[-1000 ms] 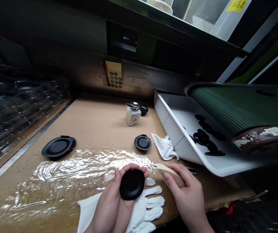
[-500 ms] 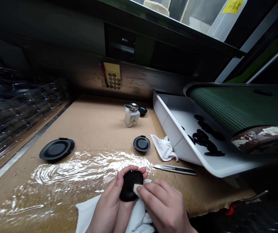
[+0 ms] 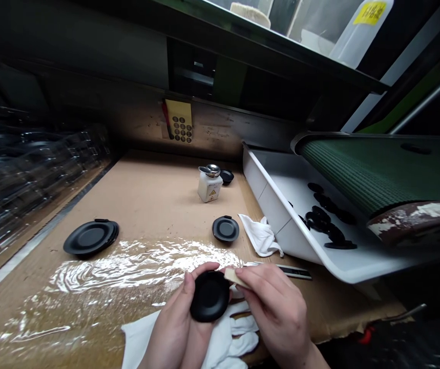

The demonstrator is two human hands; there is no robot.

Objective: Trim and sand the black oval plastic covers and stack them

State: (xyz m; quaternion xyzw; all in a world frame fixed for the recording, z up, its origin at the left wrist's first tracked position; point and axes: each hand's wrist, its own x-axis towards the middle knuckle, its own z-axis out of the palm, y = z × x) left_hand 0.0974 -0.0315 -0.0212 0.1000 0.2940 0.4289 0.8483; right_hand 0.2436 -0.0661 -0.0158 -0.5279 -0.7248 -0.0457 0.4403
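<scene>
My left hand (image 3: 173, 325) is wrapped round a black round cap (image 3: 209, 297), its dished face turned up. Between the thumb and fingers of my right hand (image 3: 281, 312) is a small beige pad (image 3: 235, 277), at the cap's upper right edge; whether it touches the cap I cannot tell. Beneath both hands lies a white cloth glove (image 3: 137, 333). Just beyond them, a utility knife (image 3: 296, 271) is partly covered by my right hand. A single black cap (image 3: 225, 229) rests on the cardboard, and a stack of black caps (image 3: 91, 237) sits to the left.
A white pump bottle (image 3: 209, 187) stands farther back, with a black cap (image 3: 227, 177) behind it. On the right are a crumpled white cloth (image 3: 260, 236), a white tray (image 3: 277, 197) holding several black caps, and a green conveyor belt (image 3: 361, 174). Clear plastic trays (image 3: 31, 159) line the left.
My right hand has moved the beige pad up and right, from the cap's lower right face to its upper right edge. The cap now shows more of its face.
</scene>
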